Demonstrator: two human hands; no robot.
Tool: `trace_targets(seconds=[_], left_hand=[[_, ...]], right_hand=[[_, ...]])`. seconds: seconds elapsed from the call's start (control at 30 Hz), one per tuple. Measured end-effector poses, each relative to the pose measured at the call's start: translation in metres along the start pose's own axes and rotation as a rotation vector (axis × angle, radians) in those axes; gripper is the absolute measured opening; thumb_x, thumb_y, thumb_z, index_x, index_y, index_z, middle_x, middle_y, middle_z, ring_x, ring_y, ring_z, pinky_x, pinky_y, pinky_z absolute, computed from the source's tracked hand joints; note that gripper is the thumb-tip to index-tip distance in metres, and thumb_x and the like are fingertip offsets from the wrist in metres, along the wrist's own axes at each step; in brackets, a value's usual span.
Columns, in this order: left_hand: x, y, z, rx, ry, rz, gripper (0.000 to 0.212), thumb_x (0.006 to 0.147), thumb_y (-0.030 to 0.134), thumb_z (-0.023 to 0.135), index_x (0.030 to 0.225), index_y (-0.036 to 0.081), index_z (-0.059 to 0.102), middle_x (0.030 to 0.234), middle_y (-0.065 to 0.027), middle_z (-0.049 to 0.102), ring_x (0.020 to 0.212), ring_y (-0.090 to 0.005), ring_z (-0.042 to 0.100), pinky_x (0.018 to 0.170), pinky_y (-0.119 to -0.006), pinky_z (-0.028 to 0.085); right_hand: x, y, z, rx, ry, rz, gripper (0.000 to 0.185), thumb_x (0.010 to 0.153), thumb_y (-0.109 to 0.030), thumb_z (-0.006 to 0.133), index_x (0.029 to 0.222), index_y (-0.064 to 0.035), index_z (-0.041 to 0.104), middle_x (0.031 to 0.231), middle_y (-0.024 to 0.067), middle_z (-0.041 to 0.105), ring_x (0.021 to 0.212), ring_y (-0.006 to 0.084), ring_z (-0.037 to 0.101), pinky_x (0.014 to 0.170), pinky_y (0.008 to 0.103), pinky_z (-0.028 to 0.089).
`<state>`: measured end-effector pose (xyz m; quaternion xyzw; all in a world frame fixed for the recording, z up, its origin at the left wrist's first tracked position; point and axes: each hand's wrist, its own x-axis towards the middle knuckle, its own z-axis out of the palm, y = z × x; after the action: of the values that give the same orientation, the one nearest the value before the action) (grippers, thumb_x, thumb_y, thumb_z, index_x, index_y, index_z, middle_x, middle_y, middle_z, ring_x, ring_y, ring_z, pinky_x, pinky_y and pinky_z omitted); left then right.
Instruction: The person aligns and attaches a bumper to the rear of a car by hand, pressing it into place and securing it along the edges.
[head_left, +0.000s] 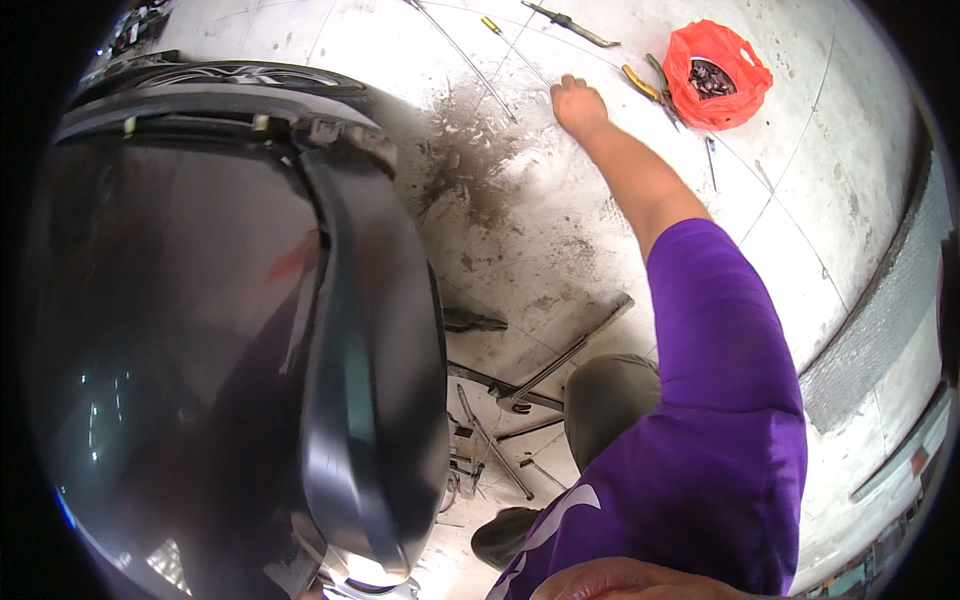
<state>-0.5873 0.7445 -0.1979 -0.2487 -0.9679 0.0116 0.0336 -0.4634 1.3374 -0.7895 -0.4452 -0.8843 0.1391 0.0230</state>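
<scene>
My right hand (579, 109) reaches far out over the floor, its fingers curled at the shaft end of a long screwdriver with a yellow handle (491, 25). The handle points away from me; the tip is hidden by my fingers. Left of it lies a long thin metal rod (469, 66). Pliers with one yellow and one green handle (643, 84) rest to the right of my hand, against a red plastic bag (679, 60) with small dark pieces inside. My left hand is out of view. Close on my left is a glossy dark car body panel (187, 300).
A car wheel (247, 77) stands beyond the panel. A pry tool (574, 26) and a small screwdriver-like tool (712, 163) lie on the stained pale floor (795, 172). By my knee are a long metal bar (574, 349), dark pliers (475, 321) and several other tools.
</scene>
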Motion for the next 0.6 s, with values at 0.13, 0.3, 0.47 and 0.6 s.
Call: trace_targets(seconds=[0.13,0.3,0.47,0.6], left_hand=[[-0.001,0.012,-0.009,0.399,-0.096,0.351,0.034,0.068,0.005,0.059,0.100,0.003,0.070,0.100,-0.0240,0.069,0.088,-0.0484,0.063,0.078,-0.050,0.051],[0.007,0.035,0.014,0.046,-0.073,0.243,0.038,0.073,0.006,0.067,0.111,0.000,0.067,0.108,-0.0186,0.069,0.100,-0.0337,0.066,0.092,-0.043,0.050],[0.018,0.091,0.020,-0.701,0.180,0.189,0.087,0.080,0.038,0.085,0.142,-0.007,0.045,0.137,-0.0182,0.054,0.128,-0.0275,0.051,0.111,-0.037,0.037],[-0.026,0.097,0.028,-0.757,0.771,0.532,0.097,0.087,0.047,0.076,0.153,-0.008,0.031,0.152,-0.0249,0.041,0.142,-0.0338,0.042,0.118,-0.048,0.031]], right_hand=[[-0.026,0.000,0.037,0.073,-0.136,0.232,0.033,0.096,-0.013,0.045,0.116,-0.0051,0.070,0.129,0.0173,0.064,0.121,0.0305,0.062,0.097,0.0430,0.055],[-0.111,-0.026,0.034,0.351,-0.293,0.325,0.034,0.090,-0.010,0.053,0.118,0.0093,0.055,0.115,0.0319,0.067,0.110,0.0417,0.067,0.093,0.0485,0.054],[-0.201,-0.029,0.003,0.695,-0.058,0.095,0.040,0.090,-0.010,0.050,0.128,0.0029,0.053,0.084,0.0227,0.069,0.077,0.0346,0.069,0.071,0.0443,0.054],[-0.279,-0.028,-0.113,1.086,-0.277,0.081,0.027,0.092,-0.007,0.048,0.109,0.0055,0.064,0.067,0.0081,0.061,0.057,0.0160,0.059,0.056,0.0305,0.048]])
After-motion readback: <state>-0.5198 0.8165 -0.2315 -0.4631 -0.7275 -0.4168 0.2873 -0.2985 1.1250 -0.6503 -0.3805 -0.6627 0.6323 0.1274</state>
